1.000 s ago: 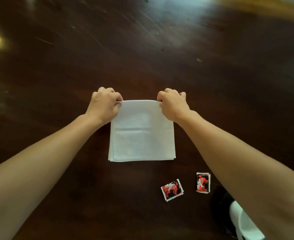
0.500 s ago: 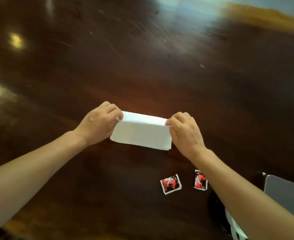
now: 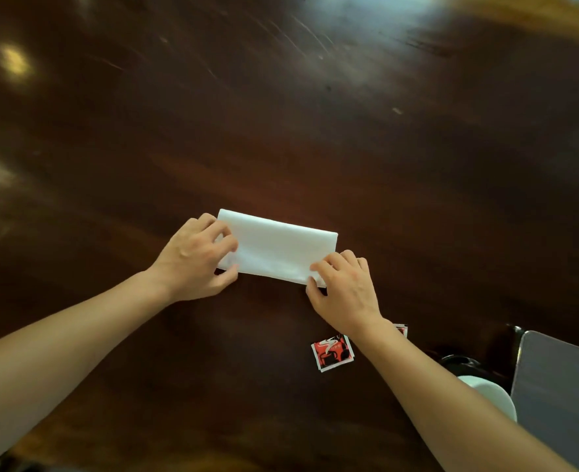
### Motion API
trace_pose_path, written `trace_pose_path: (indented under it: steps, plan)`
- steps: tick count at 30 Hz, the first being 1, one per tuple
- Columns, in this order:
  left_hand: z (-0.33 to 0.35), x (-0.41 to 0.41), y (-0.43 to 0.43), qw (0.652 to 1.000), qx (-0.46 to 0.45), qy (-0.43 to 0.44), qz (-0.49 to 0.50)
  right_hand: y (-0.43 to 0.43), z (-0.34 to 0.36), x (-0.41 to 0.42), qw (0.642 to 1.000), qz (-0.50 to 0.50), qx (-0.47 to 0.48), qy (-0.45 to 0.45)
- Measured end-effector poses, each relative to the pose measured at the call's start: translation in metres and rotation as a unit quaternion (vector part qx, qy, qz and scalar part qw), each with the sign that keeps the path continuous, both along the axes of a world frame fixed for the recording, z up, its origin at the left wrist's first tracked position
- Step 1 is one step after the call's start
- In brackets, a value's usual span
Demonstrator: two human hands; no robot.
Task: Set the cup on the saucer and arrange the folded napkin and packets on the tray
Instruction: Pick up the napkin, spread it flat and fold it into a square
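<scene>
Lower right corner: grey tray (image 3: 560, 396), cut off by the frame edge, with a white cup (image 3: 492, 395) just left of it, partly hidden behind the right forearm, and a dark saucer (image 3: 460, 362) showing at the cup's far side; whether cup and saucer touch, impossible to tell. Left of these, low centre-right: one red, black and white packet (image 3: 332, 352) flat on the desk (image 3: 315, 131), a second packet (image 3: 401, 329) mostly hidden behind the right wrist, only its corner showing. Both packets off the tray, near each other but apart.

Mid-frame: white napkin (image 3: 277, 248), folded into a long rectangle, lying flat on the dark brown desk, slightly tilted, right end lower in the frame. Left hand (image 3: 196, 258) at the napkin's left end, fingers curled over the top layer and thumb at the near edge, pinching that end. Right hand (image 3: 344, 287) at the near right corner, fingertips pressed onto the cloth, thumb at the edge, pinching the corner. Napkin well apart from the tray.

Upper frame: bare desk, glossy, scratched, with bright light spots at upper left and a lighter wood band at upper right.
</scene>
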State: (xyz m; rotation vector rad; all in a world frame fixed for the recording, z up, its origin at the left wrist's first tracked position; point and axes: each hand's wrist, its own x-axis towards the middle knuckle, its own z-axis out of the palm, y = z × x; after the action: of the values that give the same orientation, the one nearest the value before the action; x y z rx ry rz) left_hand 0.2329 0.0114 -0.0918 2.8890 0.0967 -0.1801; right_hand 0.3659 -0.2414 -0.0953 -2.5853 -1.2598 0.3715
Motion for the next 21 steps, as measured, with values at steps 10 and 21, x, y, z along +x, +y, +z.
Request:
trace_pose_path:
  steps: [10, 21]
  plan:
    - [-0.051, 0.023, -0.013, 0.997, 0.032, 0.064, -0.023, 0.104, -0.050, -0.038, 0.997, -0.014, -0.030, 0.069]
    - [-0.059, 0.013, -0.003, 0.994, 0.073, 0.077, 0.022, 0.042, -0.070, -0.008, 0.991, -0.042, -0.125, -0.028]
